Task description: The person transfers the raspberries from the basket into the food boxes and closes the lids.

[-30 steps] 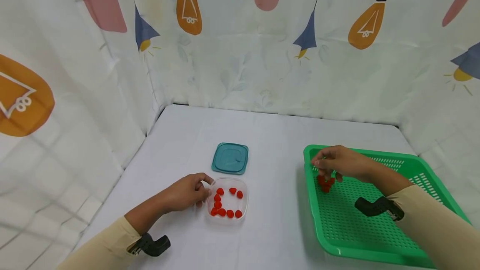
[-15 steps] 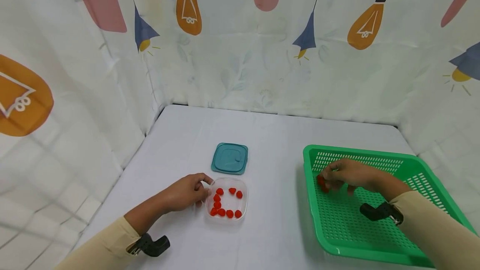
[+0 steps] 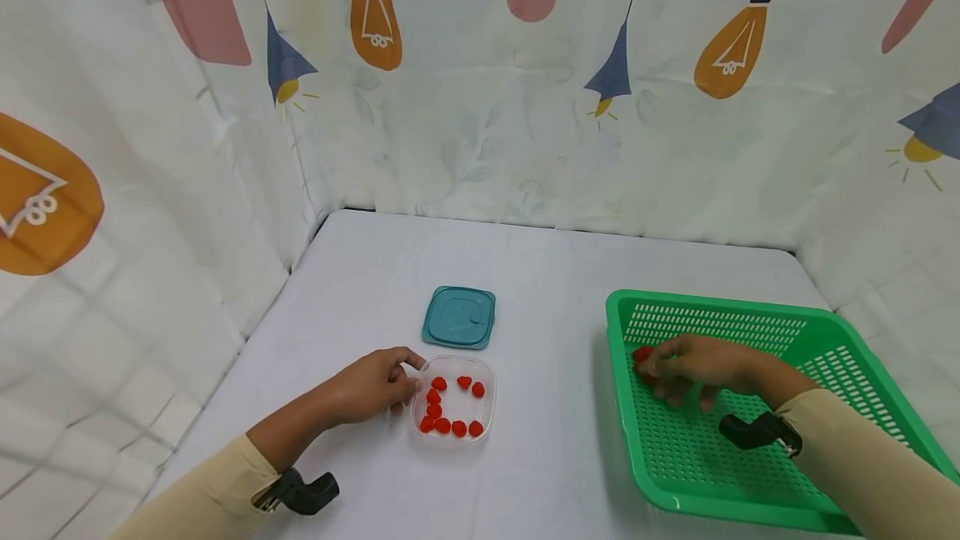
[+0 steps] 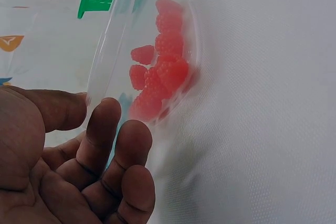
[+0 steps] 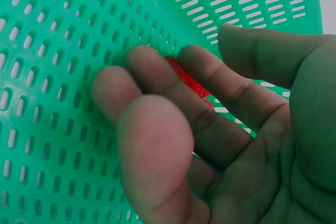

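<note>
A clear square container (image 3: 491, 407) holds several red raspberry-like pieces (image 3: 458, 428), lined along its left and lower sides with two at the upper right. My left hand (image 3: 375, 386) pinches its upper left rim between thumb and fingertips; in the left wrist view, the thumb and fingers (image 4: 104, 124) meet the clear wall (image 4: 107, 51). Inside the green basket (image 3: 633, 440), my right hand (image 3: 697, 365) reaches down at more red pieces (image 3: 642, 353) by the left wall. The right wrist view shows its fingers (image 5: 157, 145) loosely bent, partly covering red pieces (image 5: 189, 81), with none visibly gripped.
A teal square lid (image 3: 459, 317) lies just behind the clear container on the white-covered table (image 3: 547, 340). The basket's raised walls surround my right hand. A printed curtain (image 3: 480, 132) hangs behind and beside the table.
My right hand has moved down into the basket and slightly right, lower over the red pieces. My left hand stays at the container's rim.
</note>
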Demonstrator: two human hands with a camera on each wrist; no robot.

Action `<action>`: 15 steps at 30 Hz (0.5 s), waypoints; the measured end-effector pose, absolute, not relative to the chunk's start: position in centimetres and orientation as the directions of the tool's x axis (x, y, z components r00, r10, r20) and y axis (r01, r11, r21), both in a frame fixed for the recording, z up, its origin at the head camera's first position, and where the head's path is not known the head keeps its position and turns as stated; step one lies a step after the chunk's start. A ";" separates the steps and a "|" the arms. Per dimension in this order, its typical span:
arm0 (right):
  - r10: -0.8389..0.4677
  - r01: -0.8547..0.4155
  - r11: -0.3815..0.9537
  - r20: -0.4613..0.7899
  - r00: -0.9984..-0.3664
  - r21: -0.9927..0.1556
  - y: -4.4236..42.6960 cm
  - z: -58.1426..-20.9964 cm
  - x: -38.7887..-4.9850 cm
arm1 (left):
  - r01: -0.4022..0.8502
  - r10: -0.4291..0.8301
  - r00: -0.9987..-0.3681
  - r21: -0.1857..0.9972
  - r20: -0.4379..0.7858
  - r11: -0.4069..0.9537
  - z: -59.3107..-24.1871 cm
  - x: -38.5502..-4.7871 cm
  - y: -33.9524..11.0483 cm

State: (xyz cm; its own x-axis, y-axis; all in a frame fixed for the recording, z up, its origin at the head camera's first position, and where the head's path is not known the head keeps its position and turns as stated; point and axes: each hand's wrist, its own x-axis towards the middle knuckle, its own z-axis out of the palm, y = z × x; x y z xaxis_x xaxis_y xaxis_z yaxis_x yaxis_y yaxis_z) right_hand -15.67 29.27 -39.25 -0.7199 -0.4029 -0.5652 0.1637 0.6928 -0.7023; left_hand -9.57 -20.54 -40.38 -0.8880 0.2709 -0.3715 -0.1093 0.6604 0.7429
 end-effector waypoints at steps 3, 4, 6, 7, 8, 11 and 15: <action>-0.385 0.175 0.703 -0.575 -0.722 -0.690 29.4 -39.2 -15.5 | -0.113 0.267 -0.888 0.741 -0.374 0.662 -40.4 -9.6 -20.5; -0.376 0.180 0.705 -0.577 -0.725 -0.686 29.4 -39.2 -15.5 | -0.113 0.266 -0.888 0.740 -0.374 0.664 -40.5 -9.6 -20.5; -0.359 0.190 0.710 -0.581 -0.730 -0.678 29.5 -39.1 -15.4 | -0.111 0.265 -0.889 0.738 -0.373 0.666 -40.5 -9.6 -20.6; -0.353 0.193 0.713 -0.583 -0.732 -0.674 29.5 -39.1 -15.4 | -0.109 0.265 -0.889 0.737 -0.372 0.667 -40.5 -9.6 -20.6; -0.346 0.195 0.716 -0.583 -0.735 -0.670 29.5 -39.1 -15.4 | -0.109 0.266 -0.890 0.737 -0.372 0.667 -40.6 -9.6 -20.6; -0.341 0.191 0.724 -0.585 -0.736 -0.663 29.5 -39.0 -15.4 | -0.105 0.267 -0.890 0.737 -0.369 0.667 -40.6 -9.6 -20.6; -0.349 0.178 0.730 -0.583 -0.733 -0.660 29.6 -38.9 -15.4 | -0.103 0.268 -0.891 0.739 -0.367 0.666 -40.7 -9.6 -20.6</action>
State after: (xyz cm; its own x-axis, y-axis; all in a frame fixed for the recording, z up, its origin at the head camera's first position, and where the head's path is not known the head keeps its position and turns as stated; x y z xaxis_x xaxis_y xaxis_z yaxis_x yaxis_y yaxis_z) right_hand -15.41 29.58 -38.92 -0.7333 -0.3491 -0.5834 0.1775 0.7300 -0.6600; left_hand -9.63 -20.63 -40.66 -0.8908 0.2683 -0.3668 -0.1035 0.6661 0.7386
